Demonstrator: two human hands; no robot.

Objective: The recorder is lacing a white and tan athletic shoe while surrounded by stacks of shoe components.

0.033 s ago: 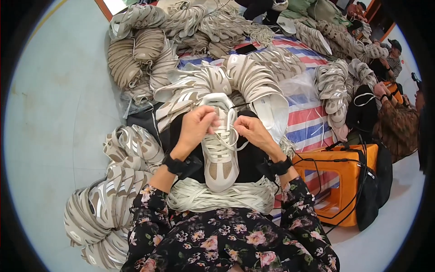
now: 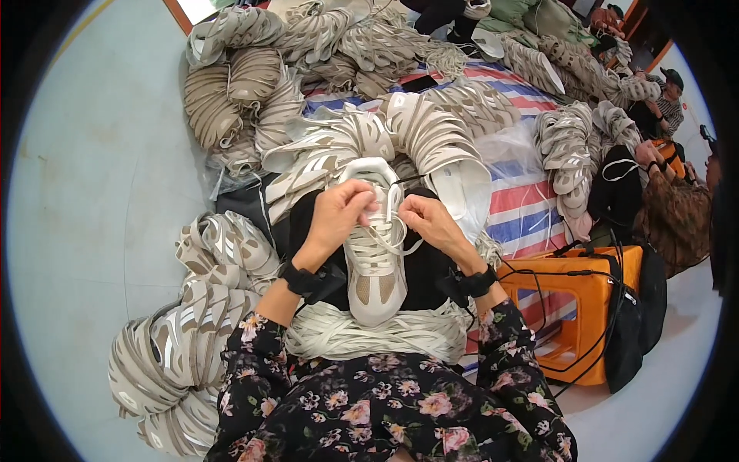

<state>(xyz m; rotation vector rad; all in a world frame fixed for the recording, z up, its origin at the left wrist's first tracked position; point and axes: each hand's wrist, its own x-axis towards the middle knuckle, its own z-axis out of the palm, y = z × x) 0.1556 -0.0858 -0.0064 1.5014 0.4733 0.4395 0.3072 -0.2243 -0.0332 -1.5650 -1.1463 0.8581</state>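
White lace [image 2: 392, 231] between both pinching hands

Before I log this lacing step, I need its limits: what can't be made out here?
- Lace ends, head view: the fingers of the left hand and right hand cover them on the pale shoe.
- Shoe's toe end: hidden behind both hands.
- Bundle of laces on the lap: strands too fine to count.
- Orange crate: inside blocked by a black bag and cables.
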